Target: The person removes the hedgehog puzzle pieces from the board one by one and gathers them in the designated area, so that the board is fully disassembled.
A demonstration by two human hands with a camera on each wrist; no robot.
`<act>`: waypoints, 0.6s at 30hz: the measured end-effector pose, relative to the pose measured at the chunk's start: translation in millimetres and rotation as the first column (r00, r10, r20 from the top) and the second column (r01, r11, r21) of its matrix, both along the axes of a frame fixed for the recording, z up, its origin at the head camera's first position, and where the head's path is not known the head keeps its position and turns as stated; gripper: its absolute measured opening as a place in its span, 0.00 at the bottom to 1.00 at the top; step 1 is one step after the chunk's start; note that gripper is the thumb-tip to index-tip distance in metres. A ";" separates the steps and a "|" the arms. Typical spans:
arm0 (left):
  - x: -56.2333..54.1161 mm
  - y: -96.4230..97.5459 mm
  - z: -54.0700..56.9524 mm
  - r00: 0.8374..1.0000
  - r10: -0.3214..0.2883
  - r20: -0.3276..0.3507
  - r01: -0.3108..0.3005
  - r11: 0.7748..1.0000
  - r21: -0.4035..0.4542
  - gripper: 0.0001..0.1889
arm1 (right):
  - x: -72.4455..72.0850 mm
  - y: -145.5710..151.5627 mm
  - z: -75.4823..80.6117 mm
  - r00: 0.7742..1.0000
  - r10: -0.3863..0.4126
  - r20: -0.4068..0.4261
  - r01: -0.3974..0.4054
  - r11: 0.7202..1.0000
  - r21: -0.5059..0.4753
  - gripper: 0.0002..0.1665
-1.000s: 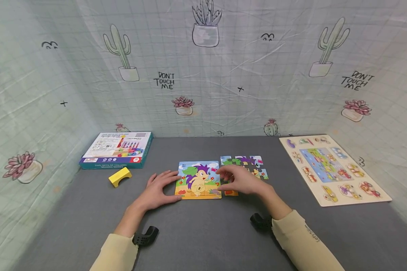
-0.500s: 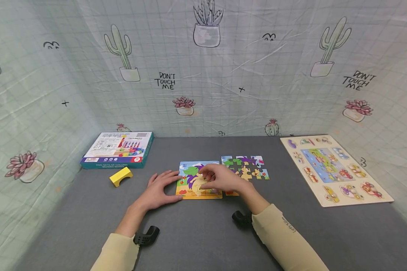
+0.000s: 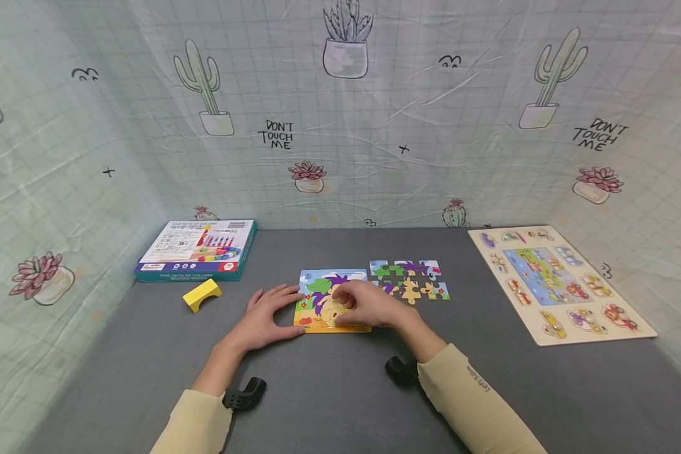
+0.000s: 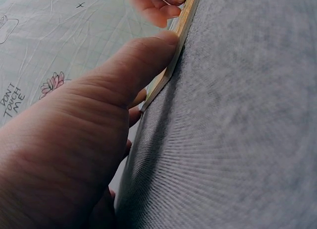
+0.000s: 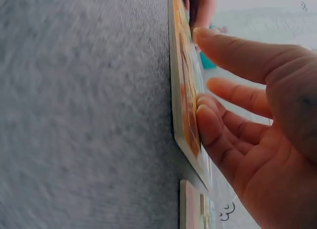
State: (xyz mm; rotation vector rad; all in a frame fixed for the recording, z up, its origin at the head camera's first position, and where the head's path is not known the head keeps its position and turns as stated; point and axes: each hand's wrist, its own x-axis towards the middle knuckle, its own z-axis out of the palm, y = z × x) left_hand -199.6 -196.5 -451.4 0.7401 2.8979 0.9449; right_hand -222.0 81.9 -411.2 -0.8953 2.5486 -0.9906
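Observation:
The hedgehog jigsaw puzzle (image 3: 312,319) lies flat on the grey table in front of me, its right half partly covered. My left hand (image 3: 263,320) rests at its left side, with the thumb at the near left corner and loosely spread fingers along the edge. Over the picture is my right hand (image 3: 371,304). In the right wrist view, the thumb and the bent fingertips (image 5: 210,122) meet the puzzle's surface well apart, with nothing visible between them. Several loose jigsaw pieces (image 3: 411,289) lie just right of the puzzle, some hidden behind the right hand.
A flat bead-toy box (image 3: 198,251) sits at the back left, with a yellow arch block (image 3: 202,295) before it. On the right lies a wooden picture board (image 3: 536,315). A cactus-print cloth (image 3: 397,183) stands behind the table.
My right hand has moved left from the puzzle's right edge to over its picture, then settled slightly lower. My left hand has stayed at the left edge.

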 end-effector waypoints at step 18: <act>-1.4 -0.7 -1.1 1.000 -0.007 -0.001 0.007 1.000 0.001 0.37 | 8.2 -8.2 -3.3 0.992 -0.051 -0.112 0.061 0.995 0.083 0.19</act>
